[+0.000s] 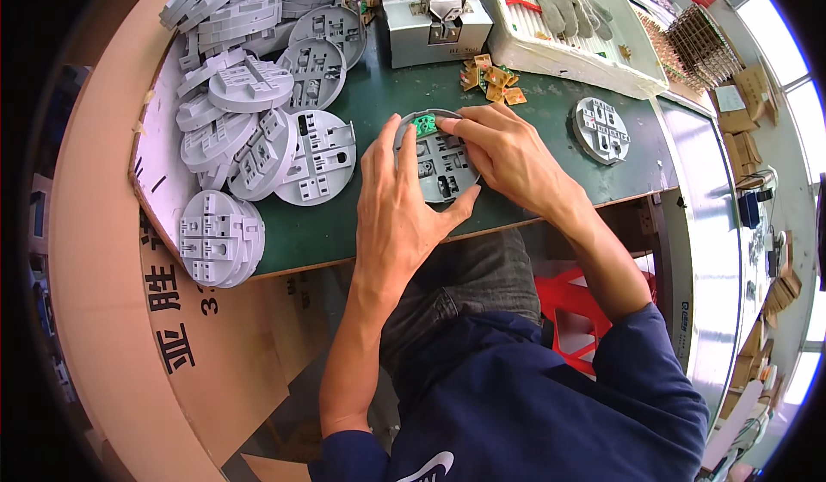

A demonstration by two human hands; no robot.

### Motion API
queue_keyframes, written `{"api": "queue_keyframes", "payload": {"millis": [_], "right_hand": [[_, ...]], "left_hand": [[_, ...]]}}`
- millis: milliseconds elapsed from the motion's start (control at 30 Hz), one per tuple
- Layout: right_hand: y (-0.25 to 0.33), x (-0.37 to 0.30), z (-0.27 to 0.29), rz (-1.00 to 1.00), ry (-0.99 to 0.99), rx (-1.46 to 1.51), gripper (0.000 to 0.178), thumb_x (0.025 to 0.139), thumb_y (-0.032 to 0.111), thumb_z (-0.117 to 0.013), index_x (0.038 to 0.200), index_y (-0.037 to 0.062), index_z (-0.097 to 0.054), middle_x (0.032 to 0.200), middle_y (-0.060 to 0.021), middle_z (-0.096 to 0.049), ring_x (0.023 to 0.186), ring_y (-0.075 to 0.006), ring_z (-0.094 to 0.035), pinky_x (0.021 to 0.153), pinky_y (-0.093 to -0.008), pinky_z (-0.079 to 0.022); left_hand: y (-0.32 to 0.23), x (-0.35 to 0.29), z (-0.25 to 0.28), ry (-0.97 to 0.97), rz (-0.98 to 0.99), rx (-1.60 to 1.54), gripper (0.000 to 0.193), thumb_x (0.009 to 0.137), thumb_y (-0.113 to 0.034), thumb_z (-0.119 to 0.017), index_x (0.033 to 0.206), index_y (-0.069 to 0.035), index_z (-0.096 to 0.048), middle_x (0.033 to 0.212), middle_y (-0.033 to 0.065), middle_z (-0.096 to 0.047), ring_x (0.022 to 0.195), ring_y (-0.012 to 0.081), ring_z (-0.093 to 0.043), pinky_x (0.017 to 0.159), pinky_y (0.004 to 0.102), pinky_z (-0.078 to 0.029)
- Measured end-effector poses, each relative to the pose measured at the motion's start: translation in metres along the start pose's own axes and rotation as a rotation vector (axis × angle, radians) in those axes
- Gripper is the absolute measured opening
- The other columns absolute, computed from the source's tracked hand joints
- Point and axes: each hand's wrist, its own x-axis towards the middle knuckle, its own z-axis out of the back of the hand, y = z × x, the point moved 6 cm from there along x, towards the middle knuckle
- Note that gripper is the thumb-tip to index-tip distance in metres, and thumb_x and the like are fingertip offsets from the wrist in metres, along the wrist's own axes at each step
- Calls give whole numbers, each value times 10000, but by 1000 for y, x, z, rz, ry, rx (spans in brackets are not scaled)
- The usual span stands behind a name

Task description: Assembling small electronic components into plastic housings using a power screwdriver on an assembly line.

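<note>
A round grey plastic base (439, 168) lies on the green mat (387, 86) in front of me. My left hand (400, 211) grips its near and left rim, thumb along the lower right edge. My right hand (503, 155) rests over its right side, fingertips pressing a small green part (423, 124) at the base's top edge.
Many identical grey bases (258, 129) are piled at the left, one (601, 129) lies alone at the right. Small orange and green parts (492, 81) sit by a grey metal press (434, 17). A white foam tray (568, 47) holds grey gloves (564, 0). A cardboard sheet (155, 327) curves along the left.
</note>
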Motion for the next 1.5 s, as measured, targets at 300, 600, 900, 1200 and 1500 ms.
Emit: {"api": "queue_keyframes", "payload": {"millis": [300, 600, 900, 1200, 1500], "right_hand": [[2, 3, 8, 56, 91, -142, 442, 851, -7, -667, 1278, 102, -696, 1148, -142, -662, 1075, -322, -630, 945, -414, -539], [1, 10, 9, 39, 192, -123, 326, 895, 49, -681, 1216, 90, -727, 1131, -136, -674, 1069, -325, -623, 931, -426, -529], [3, 27, 22, 255, 155, -85, 362, 902, 70, -684, 1261, 107, -708, 1098, -121, -670, 1011, -317, -647, 889, -421, -545], [14, 53, 8, 425, 471, -281, 377, 920, 100, -598, 1266, 212, -698, 1010, -88, -629, 995, -301, -668, 872, -411, -562], [7, 51, 5, 578, 478, -313, 346, 900, 118, -639, 1229, 206, -703, 983, -67, -616, 968, -282, -660, 863, -408, -562]], "left_hand": [[0, 1, 0, 32, 31, -25, 884, 745, -333, -882, 1438, 30, -469, 1508, 208, -436, 1330, 405, -476, 1101, 498, -444], [0, 1, 0, 25, -18, -7, 899, 746, -350, -873, 1411, 79, -447, 1467, 246, -429, 1306, 433, -465, 1094, 506, -440], [3, -1, 1, 74, -29, 7, 955, 744, -319, -871, 1467, 83, -393, 1476, 257, -429, 1323, 427, -460, 1115, 497, -429], [10, 1, 8, 179, -23, -271, 1217, 700, -211, -889, 1632, -20, -130, 1503, 239, -454, 1382, 390, -462, 1168, 460, -395], [9, 1, 9, 196, -62, -257, 1240, 693, -264, -898, 1628, 1, -128, 1486, 233, -470, 1377, 394, -456, 1178, 473, -371]]}}
